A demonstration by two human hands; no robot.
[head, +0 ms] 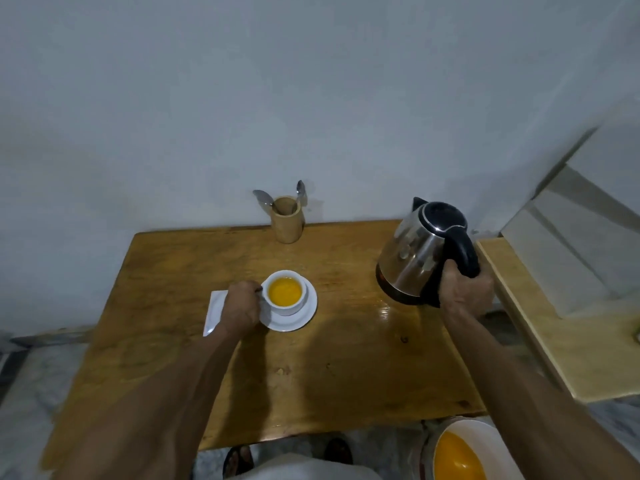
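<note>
From the head view, the right hand grips the black handle of the steel kettle, which is tilted at the table's far right. The left hand curls around the handle of the white cup of yellow liquid, which stands on its saucer near the table's middle, beside a white packet.

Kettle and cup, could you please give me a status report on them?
Left hand grips cup on saucer, yellow liquid inside. Right hand grips kettle by handle, kettle tilted. Spoon holder behind, nothing between kettle and cup.
</note>
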